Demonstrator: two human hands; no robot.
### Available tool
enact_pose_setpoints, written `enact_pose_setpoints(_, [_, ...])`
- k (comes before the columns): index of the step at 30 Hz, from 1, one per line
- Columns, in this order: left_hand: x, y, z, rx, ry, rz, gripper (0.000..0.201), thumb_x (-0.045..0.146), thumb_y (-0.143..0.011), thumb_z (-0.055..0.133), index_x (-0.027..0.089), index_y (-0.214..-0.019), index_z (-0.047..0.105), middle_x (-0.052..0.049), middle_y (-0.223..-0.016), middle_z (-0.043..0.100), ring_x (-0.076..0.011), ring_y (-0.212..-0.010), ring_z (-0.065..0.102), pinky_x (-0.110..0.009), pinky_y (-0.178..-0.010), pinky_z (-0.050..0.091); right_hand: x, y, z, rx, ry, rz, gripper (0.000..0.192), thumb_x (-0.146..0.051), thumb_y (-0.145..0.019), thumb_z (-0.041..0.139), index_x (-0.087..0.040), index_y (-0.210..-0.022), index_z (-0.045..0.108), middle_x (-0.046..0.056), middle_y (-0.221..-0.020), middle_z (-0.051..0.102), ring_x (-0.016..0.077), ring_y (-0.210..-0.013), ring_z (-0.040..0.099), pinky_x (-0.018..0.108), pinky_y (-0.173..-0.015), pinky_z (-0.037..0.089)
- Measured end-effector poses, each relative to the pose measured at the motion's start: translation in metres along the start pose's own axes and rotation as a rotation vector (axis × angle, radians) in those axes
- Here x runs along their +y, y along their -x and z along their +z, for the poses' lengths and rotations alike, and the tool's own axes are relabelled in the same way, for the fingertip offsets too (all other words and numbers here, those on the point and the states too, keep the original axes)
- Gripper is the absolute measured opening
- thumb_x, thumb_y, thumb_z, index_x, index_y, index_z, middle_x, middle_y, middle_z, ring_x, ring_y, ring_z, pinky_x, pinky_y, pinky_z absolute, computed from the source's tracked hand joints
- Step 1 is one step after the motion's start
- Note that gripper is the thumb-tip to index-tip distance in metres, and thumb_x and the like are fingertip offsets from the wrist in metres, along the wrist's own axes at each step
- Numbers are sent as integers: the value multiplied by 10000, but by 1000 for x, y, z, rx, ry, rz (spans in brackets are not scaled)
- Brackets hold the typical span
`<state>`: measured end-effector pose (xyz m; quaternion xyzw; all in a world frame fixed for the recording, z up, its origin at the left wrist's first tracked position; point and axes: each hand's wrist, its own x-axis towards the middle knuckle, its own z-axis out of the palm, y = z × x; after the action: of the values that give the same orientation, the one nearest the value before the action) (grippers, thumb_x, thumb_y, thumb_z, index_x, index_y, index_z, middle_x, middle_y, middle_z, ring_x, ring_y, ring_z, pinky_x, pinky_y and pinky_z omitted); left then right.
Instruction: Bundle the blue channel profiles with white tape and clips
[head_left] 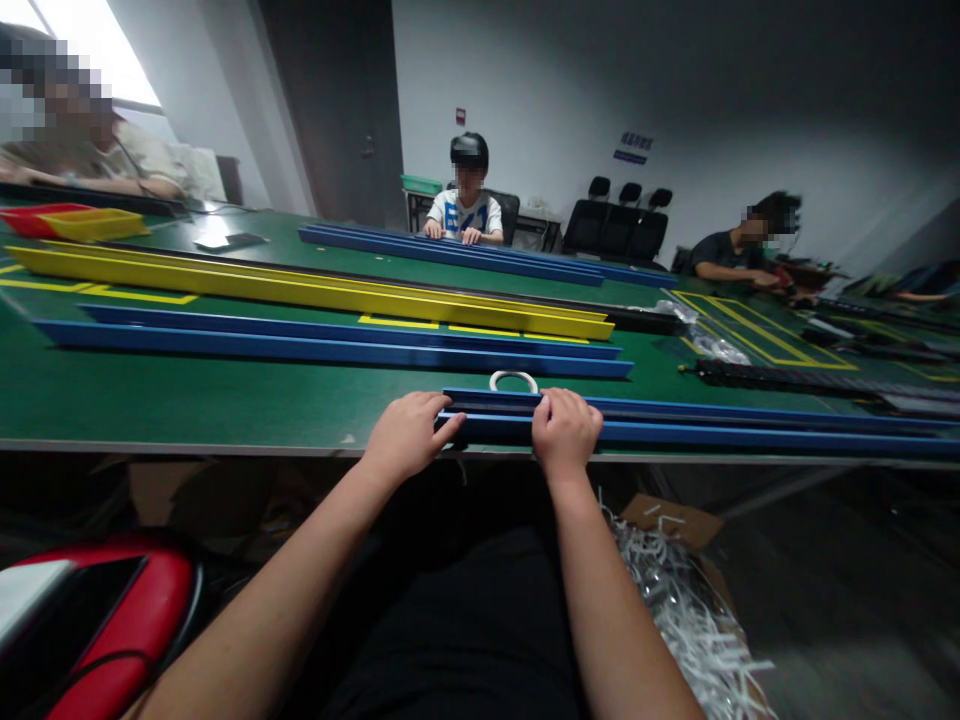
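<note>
A long blue channel rail [720, 425] with a dark strip inside lies along the near edge of the green table [187, 400], running off to the right. My left hand [409, 435] rests at the rail's left end, thumb touching its tip. My right hand [564, 432] is curled over the rail a little further right, fingers gripping its top edge. A small white ring [514, 380] lies on the table just behind the rail, between my hands.
More long blue rails [330, 340] and a yellow rail [300, 290] lie across the table beyond. Three other people sit at the far side. A cardboard box of white shredded strips [682, 600] stands under the table at right; a red object [97, 620] at lower left.
</note>
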<state>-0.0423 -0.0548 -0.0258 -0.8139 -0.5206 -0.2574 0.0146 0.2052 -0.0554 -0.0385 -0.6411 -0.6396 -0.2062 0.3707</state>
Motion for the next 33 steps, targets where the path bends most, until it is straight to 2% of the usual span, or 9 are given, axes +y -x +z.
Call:
enact_pose_setpoints(6, [0,-1,0,1,6,-3,472,557,-927,371,209,-1114,629,-86,-1122,677,-249,-1072,584,-377,-930,438,0,0,0,5,-16,-3,286,-259,-939,407,-199,-1017,675,75,-1058,696,224,-1094,547,380,-917,276])
enact_pose_setpoints(12, [1,-1,-2,-13,24,29,444,541,-935,363,228,-1021,666,-69,-1107,679,-235,-1065,584,-372,-936,435,0,1,1,20,-34,11,263,-249,-931,433,-212,-1010,681,58,-1055,695,213,-1102,546,378,-937,269])
enact_pose_setpoints(17, [0,1,0,8,5,8,476,543,-931,372,214,-1159,630,-84,-1160,671,-246,-1098,576,-384,-956,433,-1,1,2,25,-37,6,270,-247,-929,427,-208,-1005,683,65,-1047,696,215,-1093,548,379,-938,268])
enact_pose_setpoints(33, [0,0,0,12,13,2,467,551,-923,381,213,-1112,642,-92,-1140,673,-250,-1083,581,-385,-941,438,-1,1,1,13,-2,-1,289,-254,-937,400,-205,-1010,675,77,-1044,695,228,-1095,543,385,-925,278])
